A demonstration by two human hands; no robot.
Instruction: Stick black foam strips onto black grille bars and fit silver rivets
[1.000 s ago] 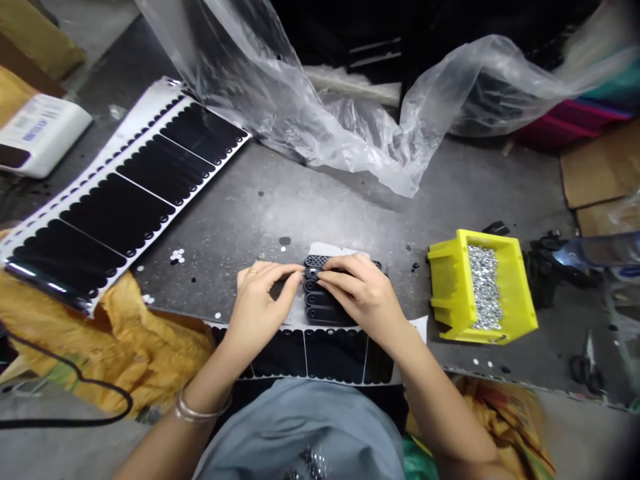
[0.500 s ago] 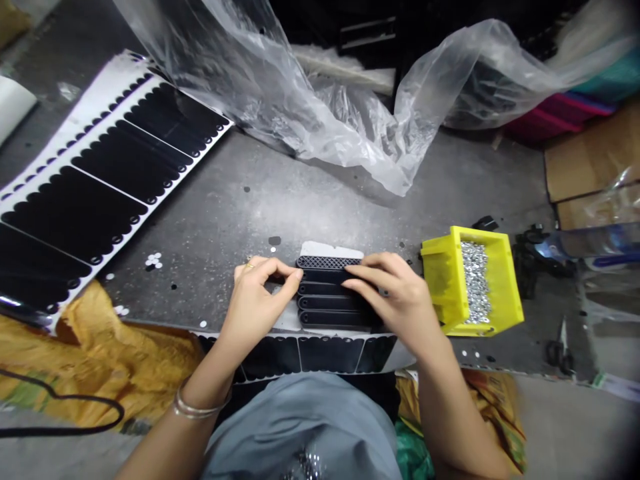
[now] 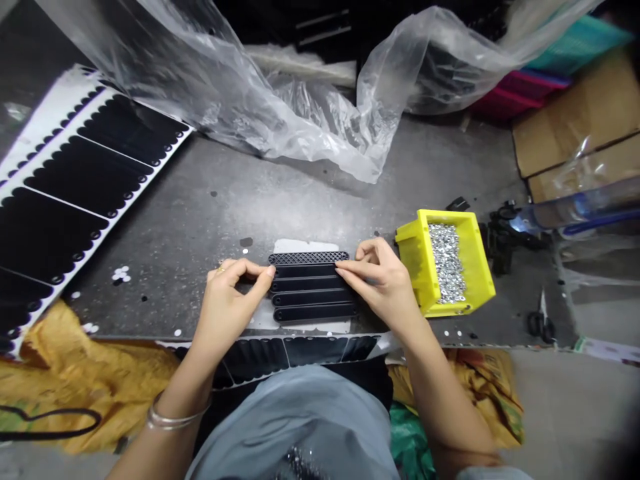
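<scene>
Several black slotted strips (image 3: 311, 288) lie side by side on a white backing piece (image 3: 300, 246), and the top one has a black mesh face (image 3: 308, 257). My left hand (image 3: 227, 305) pinches the left end of the upper strips between thumb and forefinger. My right hand (image 3: 381, 281) lies at the right end, with its fingertips touching the strips and its thumb raised off them. A gold ring shows on my left hand. Under the fingers, the strip ends are hidden.
A yellow plastic bin (image 3: 415, 257) of small silver parts stands to the right. Black scalloped pads on white backing (image 3: 85, 177) lie at left, and another such sheet (image 3: 255, 360) lies by my body. Transparent plastic sheeting (image 3: 300, 113) bunches behind, and scissors (image 3: 540, 325) rest far right.
The whole view has slid left and up. The strips now lie straighter across the view, and my right hand has moved to their right end, off their top.
</scene>
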